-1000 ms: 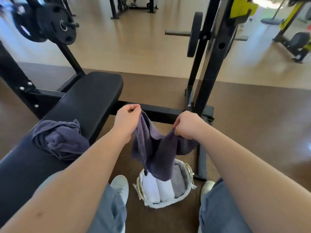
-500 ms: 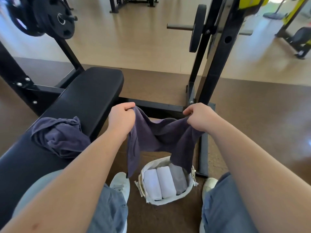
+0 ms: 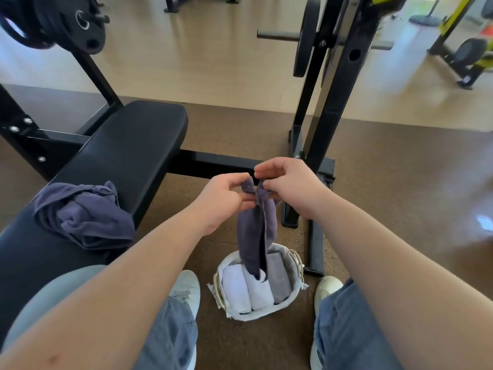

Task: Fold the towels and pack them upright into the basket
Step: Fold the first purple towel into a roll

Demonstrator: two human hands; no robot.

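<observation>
Brown mat floor [image 3: 400, 188] lies near, with pale wood further off and a black rack [image 3: 336, 102] at right. A crumpled towel [image 3: 85, 214] lies on the padded desk [image 3: 133, 145] at left. The basket [image 3: 266, 315] on the floor holds two white towels [image 3: 236, 289] and a grey towel [image 3: 278, 279] (all upright). Above it, the left grip [image 3: 224, 198] and right grip [image 3: 290, 185] pinch the hanging towel [image 3: 256, 231] by its top corners.

So the left hand [image 3: 224, 198] and right hand [image 3: 290, 185] have been brought together, and the dark towel [image 3: 256, 231], stretched wide before, is now doubled into a narrow strip hung over the basket [image 3: 256, 315].
</observation>
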